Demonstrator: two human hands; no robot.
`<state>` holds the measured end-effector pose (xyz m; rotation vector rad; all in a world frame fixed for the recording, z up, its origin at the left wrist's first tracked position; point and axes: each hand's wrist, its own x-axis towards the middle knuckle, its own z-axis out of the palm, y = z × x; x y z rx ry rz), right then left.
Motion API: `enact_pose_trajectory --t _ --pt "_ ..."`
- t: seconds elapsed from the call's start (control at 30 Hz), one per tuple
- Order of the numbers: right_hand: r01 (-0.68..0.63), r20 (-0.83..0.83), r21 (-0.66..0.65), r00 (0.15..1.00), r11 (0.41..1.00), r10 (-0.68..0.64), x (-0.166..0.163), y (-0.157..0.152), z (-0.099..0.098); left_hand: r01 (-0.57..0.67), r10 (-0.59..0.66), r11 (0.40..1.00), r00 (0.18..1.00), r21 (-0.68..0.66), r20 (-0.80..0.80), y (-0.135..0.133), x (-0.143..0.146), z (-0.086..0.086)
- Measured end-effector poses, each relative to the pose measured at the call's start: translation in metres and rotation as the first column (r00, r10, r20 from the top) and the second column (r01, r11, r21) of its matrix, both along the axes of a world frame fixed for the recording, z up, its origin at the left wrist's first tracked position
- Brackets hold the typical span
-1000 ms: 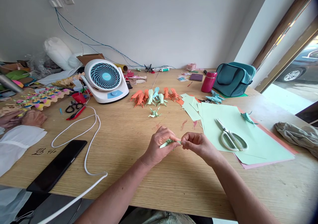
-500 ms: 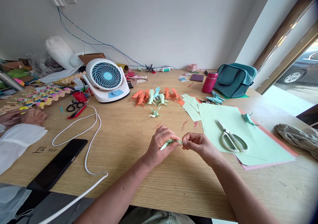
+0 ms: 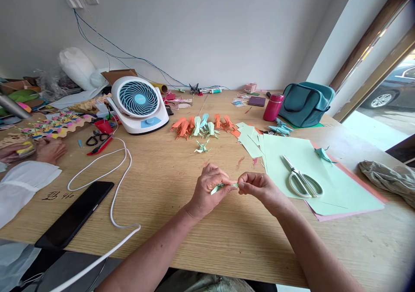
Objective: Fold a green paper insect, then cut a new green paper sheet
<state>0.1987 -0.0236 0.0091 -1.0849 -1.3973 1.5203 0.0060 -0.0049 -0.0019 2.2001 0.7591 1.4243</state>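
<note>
My left hand (image 3: 212,186) is closed around a piece of folded pale green paper (image 3: 216,189), which shows between its thumb and fingers. The fingertips of my right hand (image 3: 259,189) pinch the paper's right end, and the folds there are mostly hidden. Beyond my hands lies a single green origami figure (image 3: 202,146). Behind it stands a row of origami figures in orange (image 3: 183,127), green and blue. To the right, white-handled scissors (image 3: 303,180) rest on large sheets of pale green paper (image 3: 343,192).
A fan (image 3: 139,104), a black phone (image 3: 76,212) and a white cable (image 3: 113,201) occupy the left side. At far left are another person's hands (image 3: 48,150). A pink bottle (image 3: 273,107), a teal bag (image 3: 306,105) and small green paper pieces (image 3: 251,141) are at the right.
My hands stay almost in place, with the folded paper shifted slightly within my left hand. At far left, the other person's hands have moved apart, and a yellow item shows more.
</note>
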Motion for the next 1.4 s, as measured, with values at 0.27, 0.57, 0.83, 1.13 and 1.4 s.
enact_pose_trajectory --t 0.27,0.57,0.83,1.13,1.4 --pt "-0.01 -0.066 -0.031 0.998 0.999 0.008 0.001 0.0 -0.004 -0.043 0.045 0.998 0.997 0.04 -0.062 0.001 0.0 0.0" --pt "0.039 -0.011 0.0 0.999 0.999 -0.039 -0.001 0.002 -0.005 -0.093 0.107 0.99 0.984 0.105 -0.14 -0.002 0.0 -0.001" --pt "0.05 0.017 0.054 0.999 0.997 -0.051 -0.001 0.001 -0.005 -0.115 0.13 0.989 0.976 0.091 -0.176 -0.003 0.0 0.001" --pt "0.048 0.023 0.189 0.998 0.981 -0.054 0.0 0.002 -0.007 -0.144 0.152 0.988 0.968 0.052 -0.2 -0.004 0.001 0.0" --pt "0.052 0.24 0.505 0.95 0.861 -0.198 -0.009 -0.004 -0.007 -0.138 0.15 0.988 0.961 0.065 -0.232 -0.002 0.0 0.0"
